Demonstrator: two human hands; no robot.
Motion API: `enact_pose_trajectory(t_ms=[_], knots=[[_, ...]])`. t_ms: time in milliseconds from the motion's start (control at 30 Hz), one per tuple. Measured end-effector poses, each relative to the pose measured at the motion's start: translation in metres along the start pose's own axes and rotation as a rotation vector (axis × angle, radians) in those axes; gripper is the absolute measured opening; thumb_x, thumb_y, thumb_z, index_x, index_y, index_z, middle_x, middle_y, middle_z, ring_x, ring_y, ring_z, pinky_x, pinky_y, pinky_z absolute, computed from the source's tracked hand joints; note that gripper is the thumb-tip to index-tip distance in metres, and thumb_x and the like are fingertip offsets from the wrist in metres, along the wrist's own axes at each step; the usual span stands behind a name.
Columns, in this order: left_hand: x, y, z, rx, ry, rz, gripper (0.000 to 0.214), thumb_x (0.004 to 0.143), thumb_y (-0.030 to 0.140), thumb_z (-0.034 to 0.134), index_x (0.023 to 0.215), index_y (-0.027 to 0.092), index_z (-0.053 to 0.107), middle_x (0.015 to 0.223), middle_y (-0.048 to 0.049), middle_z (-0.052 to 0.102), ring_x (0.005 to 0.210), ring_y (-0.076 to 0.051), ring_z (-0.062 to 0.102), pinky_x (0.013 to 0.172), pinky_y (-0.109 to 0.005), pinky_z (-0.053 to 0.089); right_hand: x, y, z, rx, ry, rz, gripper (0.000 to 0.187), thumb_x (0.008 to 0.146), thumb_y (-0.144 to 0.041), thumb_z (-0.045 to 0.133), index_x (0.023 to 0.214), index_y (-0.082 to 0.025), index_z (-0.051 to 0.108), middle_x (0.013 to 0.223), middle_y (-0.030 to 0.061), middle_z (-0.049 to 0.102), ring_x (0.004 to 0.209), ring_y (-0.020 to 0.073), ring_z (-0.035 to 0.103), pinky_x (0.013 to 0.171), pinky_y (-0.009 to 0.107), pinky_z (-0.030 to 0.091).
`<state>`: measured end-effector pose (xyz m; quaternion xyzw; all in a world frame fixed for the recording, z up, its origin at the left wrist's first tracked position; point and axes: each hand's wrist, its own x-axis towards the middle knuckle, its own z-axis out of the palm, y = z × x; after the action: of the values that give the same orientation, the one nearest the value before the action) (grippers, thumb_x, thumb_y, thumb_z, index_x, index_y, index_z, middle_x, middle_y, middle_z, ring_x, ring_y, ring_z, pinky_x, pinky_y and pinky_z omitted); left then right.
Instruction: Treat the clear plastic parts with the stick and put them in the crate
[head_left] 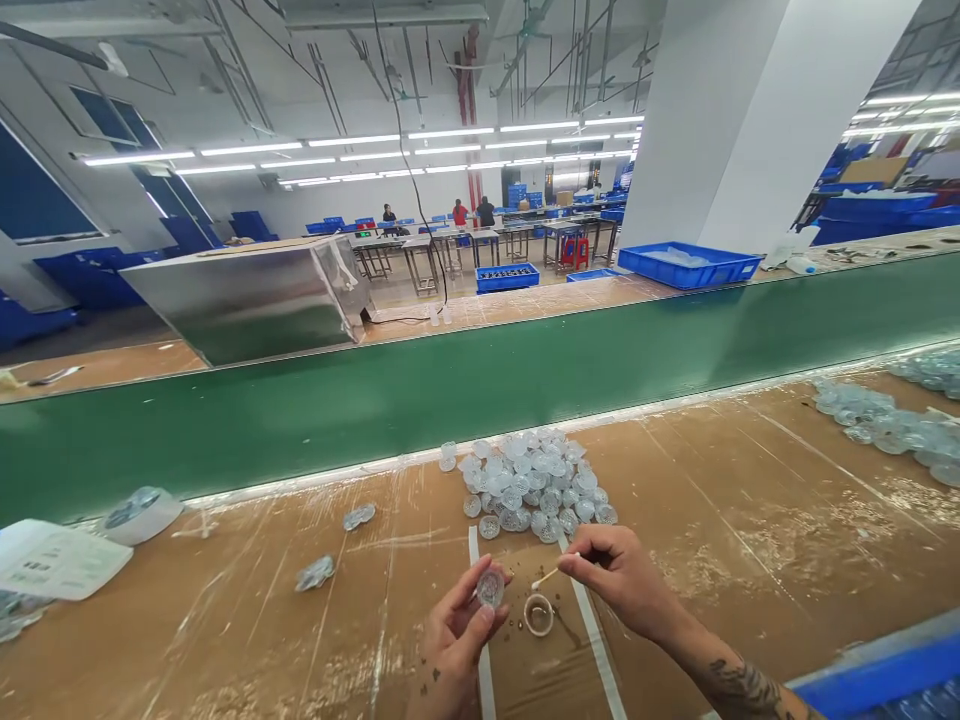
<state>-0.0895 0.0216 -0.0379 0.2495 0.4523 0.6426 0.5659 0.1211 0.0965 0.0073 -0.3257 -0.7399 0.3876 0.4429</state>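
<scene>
Between the thumb and fingers of my left hand is a small clear plastic disc, tilted toward me. My right hand pinches a cotton swab by its stick, with the white tip pointing left, apart from the disc. Just below the swab tip stands a small round cup with some liquid in it. Dark drops are scattered on the table around the cup. Beyond both hands lies a heap of similar clear plastic pieces.
A green conveyor belt crosses behind the brown worktable. More clear pieces lie at the right. A white container lies at the left. A blue crate sits at the lower right. People are far back.
</scene>
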Motion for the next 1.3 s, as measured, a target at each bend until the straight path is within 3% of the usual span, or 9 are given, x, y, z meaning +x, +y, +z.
enact_pose_trajectory(t_ms=[100,233,467,667,1000,1167,1300], knots=[[-0.003,-0.003,-0.001,0.149,-0.005,0.046,0.061,0.060,0.046,0.090,0.110,0.014,0.076,0.106,-0.0170,0.073,0.095,-0.030,0.070,0.066,-0.029,0.059,0.001,-0.010,0.004,-0.010,0.000,0.042,0.096,0.114,-0.094,0.048,0.068,-0.011,0.065,0.067,0.0035,0.043,0.056,0.0225,0.048,0.051,0.017,0.030],[-0.007,-0.008,0.005,0.099,0.052,0.150,0.053,0.053,0.043,0.094,0.097,0.019,0.078,0.099,-0.0109,0.074,0.091,-0.024,0.070,0.079,-0.027,0.058,0.004,-0.020,0.012,0.026,-0.009,0.000,0.089,0.118,-0.083,0.052,0.068,-0.011,0.066,0.068,0.0033,0.044,0.056,0.0211,0.048,0.053,0.018,0.031],[-0.013,-0.012,0.016,0.113,0.007,0.226,0.046,0.058,0.042,0.093,0.095,0.020,0.077,0.094,-0.0054,0.069,0.083,-0.017,0.066,0.072,-0.021,0.055,0.002,-0.015,0.026,0.138,-0.012,-0.063,0.080,0.124,-0.071,0.060,0.072,-0.011,0.070,0.070,0.0021,0.046,0.057,0.0195,0.051,0.055,0.016,0.034],[-0.010,-0.019,0.014,0.143,0.003,0.231,0.046,0.057,0.042,0.092,0.095,0.020,0.077,0.095,-0.0062,0.068,0.083,-0.018,0.066,0.073,-0.023,0.056,-0.004,-0.016,0.029,0.077,-0.041,0.000,0.092,0.122,-0.083,0.052,0.069,-0.011,0.070,0.068,0.0038,0.046,0.055,0.0205,0.049,0.053,0.017,0.035],[-0.015,-0.018,0.016,0.072,0.042,0.354,0.042,0.064,0.042,0.090,0.100,0.025,0.076,0.106,-0.0042,0.067,0.091,-0.017,0.067,0.080,-0.020,0.055,-0.018,-0.004,0.025,0.305,-0.027,0.044,0.098,0.118,-0.094,0.070,0.070,-0.009,0.065,0.066,0.0028,0.043,0.054,0.0203,0.048,0.050,0.013,0.032],[-0.020,-0.016,0.015,0.111,0.030,0.413,0.040,0.066,0.042,0.089,0.101,0.026,0.079,0.109,-0.0068,0.067,0.096,-0.019,0.068,0.086,-0.021,0.055,-0.017,-0.007,0.025,0.178,-0.014,0.000,0.101,0.122,-0.095,0.061,0.069,-0.009,0.066,0.065,0.0029,0.043,0.052,0.0194,0.045,0.050,0.015,0.030],[-0.020,-0.018,0.012,0.209,0.025,0.475,0.038,0.069,0.042,0.088,0.101,0.024,0.079,0.108,-0.0092,0.067,0.099,-0.021,0.066,0.087,-0.023,0.056,-0.015,-0.015,0.025,0.024,-0.003,-0.037,0.098,0.129,-0.084,0.050,0.067,-0.010,0.064,0.066,0.0030,0.043,0.053,0.0193,0.047,0.053,0.017,0.033]])
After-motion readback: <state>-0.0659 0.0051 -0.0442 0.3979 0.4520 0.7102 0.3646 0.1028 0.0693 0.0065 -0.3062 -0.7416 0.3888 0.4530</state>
